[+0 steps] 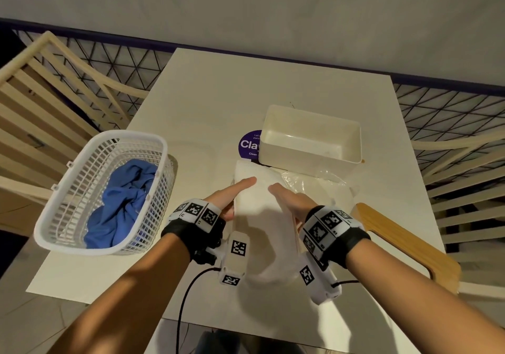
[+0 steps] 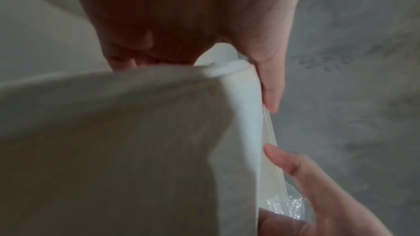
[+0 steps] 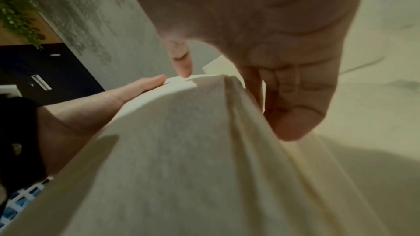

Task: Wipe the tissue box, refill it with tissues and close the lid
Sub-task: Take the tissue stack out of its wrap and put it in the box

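Tissues (image 1: 262, 203) sit stacked between our two hands near the front of the desk (image 1: 207, 102), and we take them to be light, soft and loose, so the pile will likely sag or shed sheets unless it is squeezed evenly from both long sides. Our left hand (image 1: 232, 193) lies flat along the left side of the stack with its fingers (image 2: 270, 85) straight, and our right hand (image 1: 289, 197) presses the right side the same way, fingers (image 3: 293, 96) extended rather than curled; neither hand wraps round the pile. Behind the stack the open tissue box (image 1: 310, 137) stands lidless and empty, resting partly on a purple printed wrapper (image 1: 250, 144). Crinkled clear plastic (image 1: 317, 181) lies just beside the tissues on the right. We judge the wooden lid (image 1: 404, 241), lying flat at the right edge of the desk, to be stiff and easy to lift by its rim. A white basket (image 1: 76, 189) at the left holds a blue cloth (image 1: 123, 200), well apart from the box.
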Action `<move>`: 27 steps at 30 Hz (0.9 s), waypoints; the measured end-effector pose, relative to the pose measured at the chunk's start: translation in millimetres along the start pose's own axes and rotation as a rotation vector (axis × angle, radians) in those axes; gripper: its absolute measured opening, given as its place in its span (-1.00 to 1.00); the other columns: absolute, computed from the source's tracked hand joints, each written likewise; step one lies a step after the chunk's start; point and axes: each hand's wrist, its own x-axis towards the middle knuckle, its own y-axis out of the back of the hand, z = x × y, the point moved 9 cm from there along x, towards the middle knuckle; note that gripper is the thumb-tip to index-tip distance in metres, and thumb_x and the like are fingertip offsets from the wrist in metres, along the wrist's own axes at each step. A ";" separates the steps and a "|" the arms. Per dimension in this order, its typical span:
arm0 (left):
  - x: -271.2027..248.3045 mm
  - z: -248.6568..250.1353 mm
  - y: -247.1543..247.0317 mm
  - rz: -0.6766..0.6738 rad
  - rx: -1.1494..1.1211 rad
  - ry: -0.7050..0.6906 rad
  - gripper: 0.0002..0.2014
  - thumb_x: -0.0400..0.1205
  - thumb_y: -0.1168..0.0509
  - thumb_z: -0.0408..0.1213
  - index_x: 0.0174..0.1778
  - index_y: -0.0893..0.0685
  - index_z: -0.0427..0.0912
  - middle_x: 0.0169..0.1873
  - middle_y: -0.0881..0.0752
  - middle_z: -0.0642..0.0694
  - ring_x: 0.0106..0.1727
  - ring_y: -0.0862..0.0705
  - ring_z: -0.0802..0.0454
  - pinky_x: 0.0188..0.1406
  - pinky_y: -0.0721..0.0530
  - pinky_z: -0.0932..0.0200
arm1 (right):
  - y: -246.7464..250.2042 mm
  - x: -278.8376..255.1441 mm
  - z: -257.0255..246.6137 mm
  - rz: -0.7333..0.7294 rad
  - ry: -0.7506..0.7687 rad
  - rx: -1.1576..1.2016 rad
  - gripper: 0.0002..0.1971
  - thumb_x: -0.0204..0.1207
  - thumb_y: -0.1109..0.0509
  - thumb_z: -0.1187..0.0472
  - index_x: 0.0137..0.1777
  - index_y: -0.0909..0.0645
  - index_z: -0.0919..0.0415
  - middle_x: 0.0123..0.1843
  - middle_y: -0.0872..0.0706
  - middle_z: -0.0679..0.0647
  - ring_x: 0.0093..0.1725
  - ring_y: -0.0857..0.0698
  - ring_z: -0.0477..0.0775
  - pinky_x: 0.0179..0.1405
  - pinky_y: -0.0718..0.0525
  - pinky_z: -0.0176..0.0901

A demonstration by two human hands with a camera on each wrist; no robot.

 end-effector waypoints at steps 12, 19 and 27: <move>-9.6 29.6 -25.9 -0.240 -0.079 -0.280 -0.85 0.60 -0.26 -0.28 0.05 -0.63 -0.08 -0.32 -0.84 0.04 -0.36 -0.81 0.16 -0.39 -0.70 0.31 | -6.3 7.5 -15.9 -0.112 0.161 0.403 0.07 -0.04 -0.14 -0.72 0.46 -0.38 -0.15 0.56 -0.41 0.06 0.49 -0.43 0.14 0.50 -0.29 0.18; -25.2 50.1 -14.1 -0.237 -0.125 -0.433 -0.18 0.22 -0.50 -0.28 0.39 -0.31 0.05 0.10 -0.66 -0.03 0.02 -0.65 -0.07 -0.25 -0.70 0.18 | 1.9 -5.1 -31.6 -0.229 0.388 0.536 -0.21 0.22 -0.36 -0.42 0.41 -0.48 -0.01 0.35 -0.66 0.02 0.33 -0.62 0.03 0.45 -0.42 0.06; -39.5 69.9 -20.5 -0.216 -0.171 -0.519 -0.54 0.58 -0.31 -0.16 0.36 -0.32 0.16 0.10 -0.61 0.06 0.09 -0.66 0.10 0.08 -0.67 0.10 | -0.5 -10.7 -42.1 -0.278 0.546 0.445 -0.23 0.17 -0.63 0.33 0.42 -0.43 0.18 0.25 -0.71 0.13 0.24 -0.69 0.10 0.16 -0.70 -0.06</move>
